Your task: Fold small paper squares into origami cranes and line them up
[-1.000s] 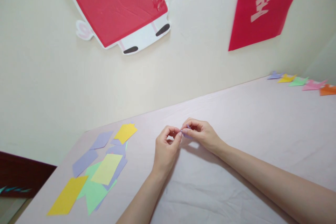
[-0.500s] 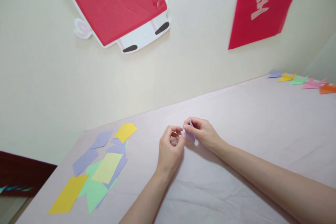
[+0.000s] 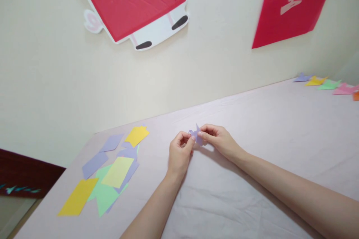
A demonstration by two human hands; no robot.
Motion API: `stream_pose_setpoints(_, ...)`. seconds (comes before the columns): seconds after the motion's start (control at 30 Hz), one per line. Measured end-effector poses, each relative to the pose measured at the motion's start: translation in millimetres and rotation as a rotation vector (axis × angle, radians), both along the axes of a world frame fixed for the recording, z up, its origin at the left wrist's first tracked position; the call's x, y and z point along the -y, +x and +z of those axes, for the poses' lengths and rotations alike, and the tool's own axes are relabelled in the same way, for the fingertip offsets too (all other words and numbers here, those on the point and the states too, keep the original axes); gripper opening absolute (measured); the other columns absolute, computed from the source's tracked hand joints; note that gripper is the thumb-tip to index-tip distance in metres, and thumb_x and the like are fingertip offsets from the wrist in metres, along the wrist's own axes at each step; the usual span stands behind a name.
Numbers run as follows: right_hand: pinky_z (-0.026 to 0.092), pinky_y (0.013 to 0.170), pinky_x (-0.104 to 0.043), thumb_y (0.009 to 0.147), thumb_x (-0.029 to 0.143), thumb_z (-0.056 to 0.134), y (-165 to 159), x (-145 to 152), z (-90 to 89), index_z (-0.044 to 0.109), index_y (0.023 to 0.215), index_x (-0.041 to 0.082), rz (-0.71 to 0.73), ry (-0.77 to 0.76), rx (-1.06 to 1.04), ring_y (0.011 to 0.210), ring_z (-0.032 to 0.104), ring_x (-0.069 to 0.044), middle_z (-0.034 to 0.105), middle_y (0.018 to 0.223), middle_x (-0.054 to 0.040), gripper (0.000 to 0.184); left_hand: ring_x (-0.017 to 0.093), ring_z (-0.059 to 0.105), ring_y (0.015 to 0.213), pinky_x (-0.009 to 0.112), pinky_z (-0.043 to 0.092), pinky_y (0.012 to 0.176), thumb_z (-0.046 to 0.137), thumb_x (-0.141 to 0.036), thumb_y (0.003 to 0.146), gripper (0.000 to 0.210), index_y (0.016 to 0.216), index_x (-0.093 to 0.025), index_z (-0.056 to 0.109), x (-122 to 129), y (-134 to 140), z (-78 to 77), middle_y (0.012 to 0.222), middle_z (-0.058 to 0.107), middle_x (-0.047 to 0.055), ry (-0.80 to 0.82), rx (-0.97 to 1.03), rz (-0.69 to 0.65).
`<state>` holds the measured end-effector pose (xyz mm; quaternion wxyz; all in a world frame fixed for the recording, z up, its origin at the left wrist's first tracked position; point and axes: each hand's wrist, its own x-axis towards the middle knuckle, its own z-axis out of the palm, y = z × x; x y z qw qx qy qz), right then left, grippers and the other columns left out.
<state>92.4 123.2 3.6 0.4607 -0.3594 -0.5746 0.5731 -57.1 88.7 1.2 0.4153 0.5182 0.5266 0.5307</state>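
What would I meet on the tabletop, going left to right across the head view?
Large yellow sheet, pale yellow sheet, left hand, held purple paper, right hand, far purple piece, far yellow piece, far green piece, far pink piece, orange piece at the picture's edge.

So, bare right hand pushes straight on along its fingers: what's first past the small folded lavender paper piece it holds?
Likely the bare left hand, pinching the opposite side of that small folded lavender paper piece from the right hand. Exact depth is unclear from this one view.
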Motion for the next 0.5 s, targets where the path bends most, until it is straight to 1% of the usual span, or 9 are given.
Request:
stream_pose_setpoints(0.1,0.039,0.061,-0.026,0.073,0.039,0.068,0.8,-1.2,-0.4,0.063,0.066,0.016,-0.021,0.011,0.015,0.061,0.049,-0.012,0.057,0.063,0.0026,0.024,0.008,0.047,0.054,0.019,0.038,0.052,0.066,-0.035,0.078,0.018,0.079,-0.019,0.058,0.2,0.1,0.3,0.068,0.056,-0.004,0.006,0.015,0.005)
stream_pose_setpoints(0.17,0.039,0.060,-0.025,0.072,0.038,0.069,1.1,-1.6,0.2,0.063,0.065,0.016,-0.024,0.015,0.030,0.060,0.049,-0.012,0.057,0.061,0.0028,0.024,0.009,0.048,0.055,0.019,0.039,0.052,0.067,-0.038,0.079,0.022,0.084,-0.019,0.060,0.1,0.0,0.9,0.067,0.056,-0.004,0.011,0.024,0.027)
stream_pose_setpoints(0.27,0.038,0.058,-0.024,0.071,0.038,0.069,0.9,-0.7,2.7,0.062,0.063,0.016,-0.022,0.000,0.062,0.057,0.048,-0.011,0.056,0.059,0.0033,0.024,0.009,0.046,0.052,0.018,0.036,0.048,0.067,-0.042,0.079,0.025,0.078,-0.018,0.061,-0.3,-1.1,0.9,0.061,0.052,-0.005,0.027,0.009,0.070)
stream_pose_setpoints(0.37,0.038,0.055,-0.024,0.071,0.039,0.068,0.6,0.9,5.8,0.060,0.061,0.017,-0.022,-0.008,0.084,0.055,0.048,-0.011,0.055,0.057,0.0036,0.025,0.008,0.043,0.050,0.018,0.033,0.046,0.066,-0.041,0.080,0.025,0.074,-0.017,0.061,-0.3,-2.2,0.2,0.057,0.050,-0.005,0.053,-0.023,0.097)
stream_pose_setpoints(0.43,0.038,0.055,-0.024,0.072,0.039,0.067,0.7,1.4,6.9,0.059,0.061,0.018,-0.028,0.005,0.091,0.054,0.048,-0.011,0.055,0.056,0.0038,0.026,0.008,0.043,0.049,0.018,0.033,0.045,0.066,-0.042,0.081,0.026,0.075,-0.018,0.061,0.2,-2.1,0.2,0.057,0.049,-0.006,0.052,-0.020,0.092)
stream_pose_setpoints(0.5,0.038,0.055,-0.024,0.072,0.040,0.067,1.1,1.2,6.4,0.058,0.061,0.018,-0.034,0.023,0.092,0.054,0.048,-0.011,0.054,0.056,0.0038,0.026,0.008,0.045,0.048,0.018,0.035,0.045,0.064,-0.045,0.082,0.028,0.076,-0.018,0.060,0.8,-1.2,0.7,0.058,0.050,-0.006,0.018,0.014,0.051)
